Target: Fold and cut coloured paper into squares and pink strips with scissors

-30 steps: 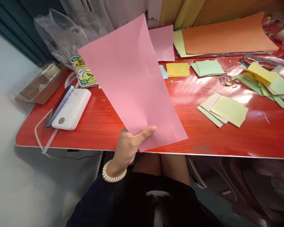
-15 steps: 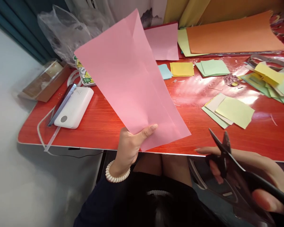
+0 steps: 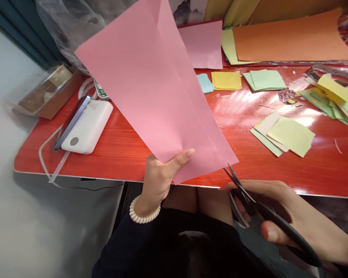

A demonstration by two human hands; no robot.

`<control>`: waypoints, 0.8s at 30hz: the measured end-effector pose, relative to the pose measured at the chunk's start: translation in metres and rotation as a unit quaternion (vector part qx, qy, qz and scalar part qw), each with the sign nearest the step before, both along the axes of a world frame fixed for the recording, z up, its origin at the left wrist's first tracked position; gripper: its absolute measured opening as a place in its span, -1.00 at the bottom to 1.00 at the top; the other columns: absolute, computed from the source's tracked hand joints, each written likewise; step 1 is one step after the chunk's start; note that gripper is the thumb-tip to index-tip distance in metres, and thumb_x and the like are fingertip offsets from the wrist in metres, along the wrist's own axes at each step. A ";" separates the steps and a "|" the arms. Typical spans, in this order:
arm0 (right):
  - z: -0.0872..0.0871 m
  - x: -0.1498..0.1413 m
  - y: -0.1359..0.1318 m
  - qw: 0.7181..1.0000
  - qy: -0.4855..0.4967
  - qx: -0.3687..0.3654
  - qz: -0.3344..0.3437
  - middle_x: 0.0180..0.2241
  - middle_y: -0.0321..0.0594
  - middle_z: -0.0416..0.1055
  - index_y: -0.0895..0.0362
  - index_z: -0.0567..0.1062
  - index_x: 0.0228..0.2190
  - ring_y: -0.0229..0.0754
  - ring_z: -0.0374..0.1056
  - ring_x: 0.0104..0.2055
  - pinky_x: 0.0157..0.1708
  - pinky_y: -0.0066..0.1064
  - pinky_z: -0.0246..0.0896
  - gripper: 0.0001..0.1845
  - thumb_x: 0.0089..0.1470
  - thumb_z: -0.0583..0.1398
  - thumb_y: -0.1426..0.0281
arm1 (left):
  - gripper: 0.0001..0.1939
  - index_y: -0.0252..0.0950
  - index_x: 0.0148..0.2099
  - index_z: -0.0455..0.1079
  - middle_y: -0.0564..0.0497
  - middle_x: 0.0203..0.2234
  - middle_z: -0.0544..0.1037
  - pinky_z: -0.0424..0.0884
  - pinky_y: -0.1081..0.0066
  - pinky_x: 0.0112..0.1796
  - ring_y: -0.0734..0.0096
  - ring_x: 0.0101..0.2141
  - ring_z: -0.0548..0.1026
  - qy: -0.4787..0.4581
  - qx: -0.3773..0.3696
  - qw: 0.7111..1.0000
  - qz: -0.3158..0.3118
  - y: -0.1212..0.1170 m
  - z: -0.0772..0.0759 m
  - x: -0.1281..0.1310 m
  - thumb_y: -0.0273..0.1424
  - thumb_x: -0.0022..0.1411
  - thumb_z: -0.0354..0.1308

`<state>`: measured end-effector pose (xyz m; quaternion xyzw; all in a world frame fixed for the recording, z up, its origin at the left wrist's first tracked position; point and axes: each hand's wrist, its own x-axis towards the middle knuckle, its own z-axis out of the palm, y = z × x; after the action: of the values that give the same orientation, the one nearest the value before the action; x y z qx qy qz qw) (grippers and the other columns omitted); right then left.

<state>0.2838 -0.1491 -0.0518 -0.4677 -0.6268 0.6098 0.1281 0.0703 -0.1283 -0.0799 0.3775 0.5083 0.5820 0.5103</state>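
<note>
A large pink sheet of paper (image 3: 159, 88) is tilted up over the table's front edge, a faint crease running along its right side. My left hand (image 3: 162, 175) grips its lower edge, thumb on top and fingers hidden behind. In my right hand (image 3: 278, 204) is a pair of black-handled scissors (image 3: 245, 193), its blades slightly parted. The blade tips are at the sheet's lower right corner; I cannot tell whether they touch it.
Yellow (image 3: 227, 80), light green (image 3: 265, 80) and pale cut papers (image 3: 291, 135) lie on the red table (image 3: 124, 148). A white power bank (image 3: 88, 125) and phone (image 3: 72, 121) are left. Orange sheets (image 3: 287, 38) stand behind, and paper scraps (image 3: 333, 96) lie right.
My right hand has brought the scissors leftward to the pink sheet's lower right corner, and the blades have narrowed. My left hand keeps its grip on the sheet.
</note>
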 end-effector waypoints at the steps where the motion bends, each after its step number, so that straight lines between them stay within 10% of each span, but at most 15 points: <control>1: 0.000 -0.001 0.000 0.999 0.017 -0.026 0.010 -0.59 -0.31 0.16 0.12 0.40 -0.52 -0.28 0.00 -0.55 -0.61 -0.46 -0.07 -0.32 -0.23 0.12 -0.27 | -0.76 -0.21 -0.19 0.52 0.03 -0.27 0.60 0.48 0.35 -0.09 0.28 -0.15 0.53 0.004 0.000 1.000 0.001 0.000 0.000 0.000 -0.39 0.02 0.32; 24: -0.007 -0.009 0.000 0.996 0.068 -0.035 -0.051 -0.58 -0.35 0.19 0.11 0.44 -0.40 -0.29 0.06 -0.55 -0.59 -0.47 -0.02 -0.44 -0.20 0.24 -0.13 | -0.93 -0.19 -0.44 0.48 0.07 -0.45 0.59 0.47 0.33 -0.16 0.26 -0.25 0.52 0.039 0.010 0.999 -0.002 -0.001 0.002 0.002 -0.35 0.03 0.30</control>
<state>0.2747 -0.1488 -0.0586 -0.4604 -0.5706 0.6545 0.1848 0.0721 -0.1294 -0.0778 0.4056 0.5212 0.5712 0.4874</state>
